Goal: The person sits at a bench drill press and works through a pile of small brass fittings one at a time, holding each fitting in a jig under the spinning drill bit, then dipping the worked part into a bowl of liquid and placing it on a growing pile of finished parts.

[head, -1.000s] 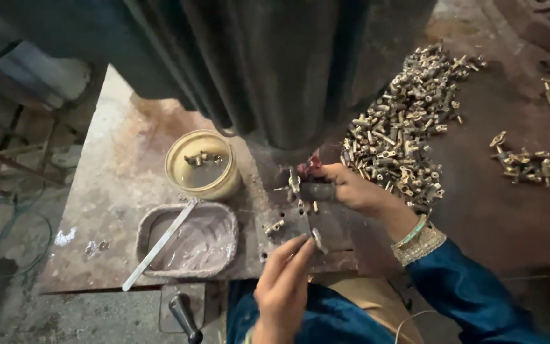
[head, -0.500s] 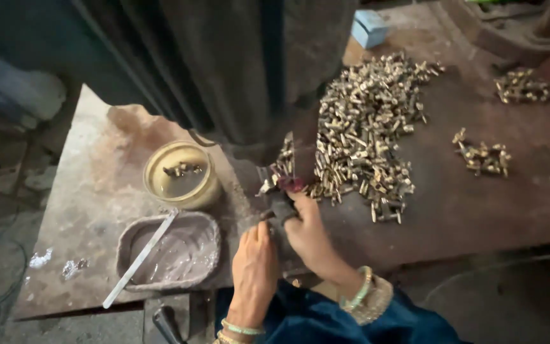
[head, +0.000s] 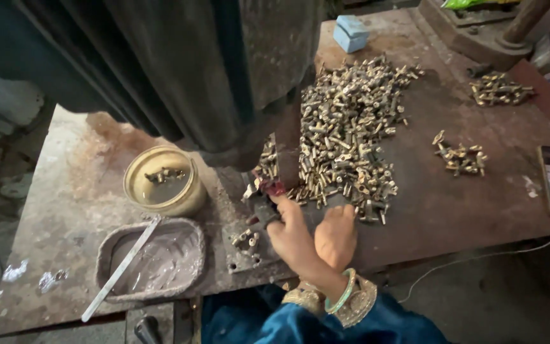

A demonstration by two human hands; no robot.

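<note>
While hands [head: 313, 239] touch brass parts [head: 345, 146], a blue box [head: 350, 33] sits beyond.

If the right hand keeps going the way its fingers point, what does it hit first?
The right hand points up and away, straight at the near edge of the big heap of small brass fittings on the rusty metal table. Its fingertips look almost at those pieces already, though depth is hard to judge.

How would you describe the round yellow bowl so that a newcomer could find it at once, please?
Start at the dark machine column over the rusty table. Left of its base sits the round yellow bowl, holding a few small brass parts; unlike the grey oblong tray nearer the edge, it is circular.
</note>
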